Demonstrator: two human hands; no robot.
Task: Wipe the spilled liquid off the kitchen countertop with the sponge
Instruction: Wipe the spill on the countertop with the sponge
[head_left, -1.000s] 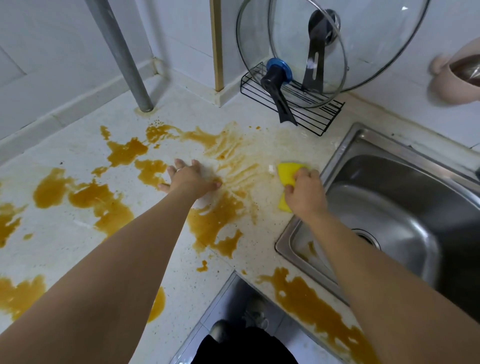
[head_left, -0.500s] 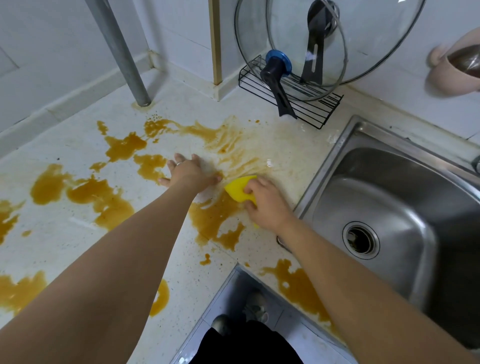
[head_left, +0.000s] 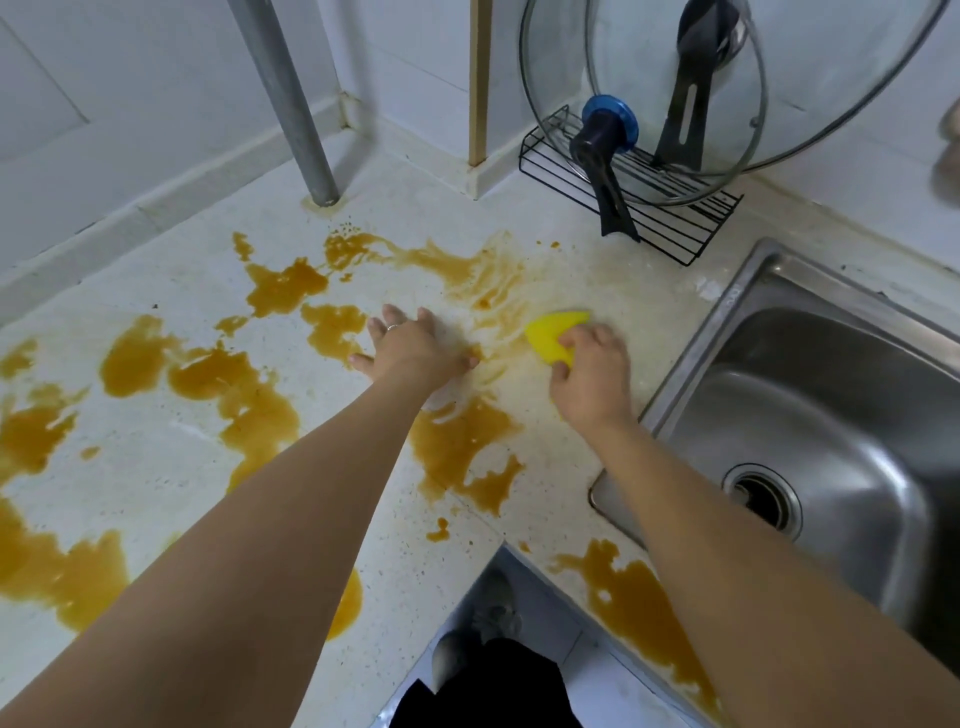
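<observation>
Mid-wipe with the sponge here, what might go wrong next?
The left hand lies flat beside brown puddles and may slip or smear them. The sponge under the right hand looks small for this spill, so it could just spread streaks. Liquid by the counter edge may drip onto the floor.

At mid-frame the right hand (head_left: 589, 376) presses a yellow sponge (head_left: 551, 335) on the countertop (head_left: 171, 447); the left hand (head_left: 413, 351) lies flat beside it, amid brown spilled liquid (head_left: 228, 374).

Sponge (head_left: 551, 339) on countertop (head_left: 171, 457) (left of sink (head_left: 810, 415))
</observation>
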